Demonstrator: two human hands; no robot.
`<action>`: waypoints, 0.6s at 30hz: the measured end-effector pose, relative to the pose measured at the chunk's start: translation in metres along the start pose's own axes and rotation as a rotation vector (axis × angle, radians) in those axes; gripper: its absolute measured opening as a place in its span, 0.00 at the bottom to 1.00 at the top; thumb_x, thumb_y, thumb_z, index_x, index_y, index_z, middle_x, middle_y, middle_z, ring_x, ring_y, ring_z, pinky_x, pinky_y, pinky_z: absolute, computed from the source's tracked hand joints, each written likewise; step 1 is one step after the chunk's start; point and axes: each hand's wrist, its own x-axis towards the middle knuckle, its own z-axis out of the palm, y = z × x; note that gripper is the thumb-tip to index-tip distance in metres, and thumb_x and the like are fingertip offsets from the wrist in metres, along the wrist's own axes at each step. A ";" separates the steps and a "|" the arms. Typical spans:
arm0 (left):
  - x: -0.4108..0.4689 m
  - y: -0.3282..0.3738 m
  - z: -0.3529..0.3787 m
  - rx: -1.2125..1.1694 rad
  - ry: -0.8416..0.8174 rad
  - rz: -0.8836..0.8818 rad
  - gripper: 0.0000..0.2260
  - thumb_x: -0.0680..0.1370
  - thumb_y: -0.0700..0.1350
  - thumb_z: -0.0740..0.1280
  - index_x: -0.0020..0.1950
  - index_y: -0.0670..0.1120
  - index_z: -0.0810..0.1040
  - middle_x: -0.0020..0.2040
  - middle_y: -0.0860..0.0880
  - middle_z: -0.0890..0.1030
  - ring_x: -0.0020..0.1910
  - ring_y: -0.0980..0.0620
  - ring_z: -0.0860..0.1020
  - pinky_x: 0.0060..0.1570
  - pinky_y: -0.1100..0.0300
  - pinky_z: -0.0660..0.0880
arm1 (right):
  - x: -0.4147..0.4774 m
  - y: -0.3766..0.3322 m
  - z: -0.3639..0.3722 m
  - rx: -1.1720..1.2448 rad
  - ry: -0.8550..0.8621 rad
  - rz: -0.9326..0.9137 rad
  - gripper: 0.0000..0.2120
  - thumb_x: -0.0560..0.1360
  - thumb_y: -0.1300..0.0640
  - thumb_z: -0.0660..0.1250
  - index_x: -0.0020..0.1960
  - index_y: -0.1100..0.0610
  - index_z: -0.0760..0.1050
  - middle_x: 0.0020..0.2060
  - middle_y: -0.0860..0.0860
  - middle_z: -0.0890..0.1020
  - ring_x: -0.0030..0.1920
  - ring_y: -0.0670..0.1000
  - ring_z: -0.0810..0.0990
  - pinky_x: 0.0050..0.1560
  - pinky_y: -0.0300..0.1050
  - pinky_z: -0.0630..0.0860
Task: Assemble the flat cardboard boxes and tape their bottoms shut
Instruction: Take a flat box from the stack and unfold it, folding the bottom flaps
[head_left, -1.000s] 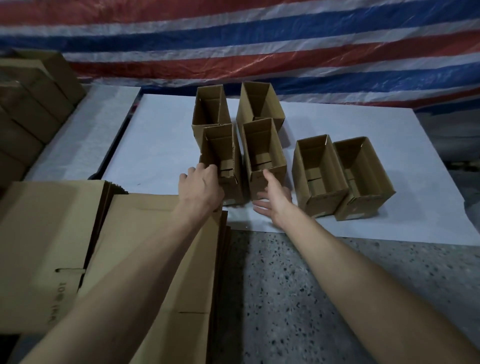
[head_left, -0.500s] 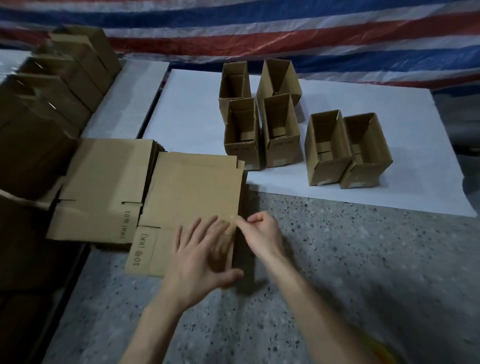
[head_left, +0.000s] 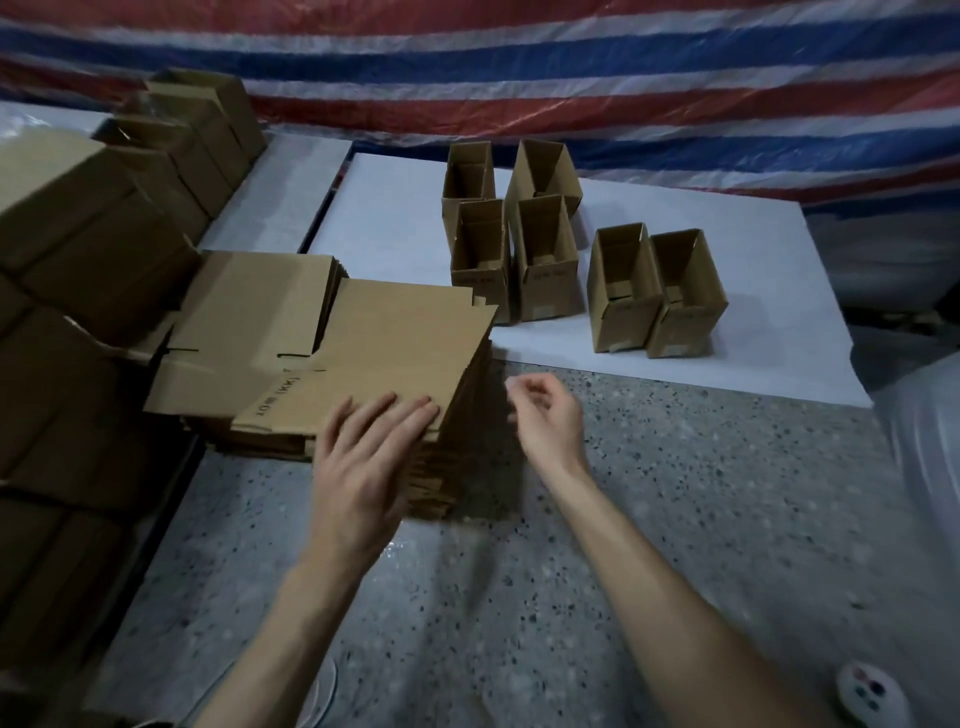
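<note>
A stack of flat cardboard boxes (head_left: 400, 343) lies on the speckled floor, left of centre. My left hand (head_left: 363, 457) rests flat on the stack's near corner with its fingers spread. Just to the right of the stack, my right hand (head_left: 545, 415) hovers with loosely curled fingers, holding nothing. A second flat stack (head_left: 249, 306) lies further left. Several assembled open boxes (head_left: 540, 254) stand on a white sheet (head_left: 395, 228) beyond the stack, two of them (head_left: 654, 291) apart at the right.
Large brown cartons (head_left: 67, 244) are piled along the left side. A striped red, white and blue tarp (head_left: 571, 67) hangs behind. A small round white object (head_left: 872, 696) sits at the bottom right on the speckled floor (head_left: 675, 493).
Both hands came back from the assembled boxes to the flat stack. Since half a second ago my right hand has drawn away from the stack's edge; the view has shifted.
</note>
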 end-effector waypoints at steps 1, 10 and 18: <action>0.007 0.010 -0.012 -0.044 0.098 0.005 0.15 0.81 0.39 0.62 0.65 0.46 0.80 0.64 0.51 0.81 0.64 0.47 0.78 0.66 0.43 0.67 | -0.009 -0.006 -0.011 0.069 0.039 -0.070 0.02 0.80 0.52 0.67 0.49 0.45 0.77 0.47 0.46 0.82 0.50 0.50 0.82 0.54 0.49 0.81; -0.010 0.083 -0.044 -0.749 0.308 -0.382 0.09 0.84 0.42 0.58 0.57 0.52 0.77 0.54 0.62 0.79 0.55 0.60 0.77 0.55 0.68 0.72 | -0.074 -0.006 -0.101 0.095 0.267 -0.254 0.14 0.77 0.39 0.64 0.60 0.41 0.77 0.53 0.29 0.78 0.57 0.34 0.76 0.56 0.43 0.74; -0.125 0.053 0.065 -0.787 -0.131 -1.196 0.08 0.84 0.56 0.58 0.54 0.55 0.74 0.50 0.58 0.77 0.56 0.55 0.76 0.45 0.71 0.67 | -0.115 0.137 -0.101 -0.250 0.070 -0.024 0.09 0.76 0.50 0.73 0.53 0.43 0.77 0.55 0.47 0.78 0.60 0.46 0.76 0.62 0.43 0.73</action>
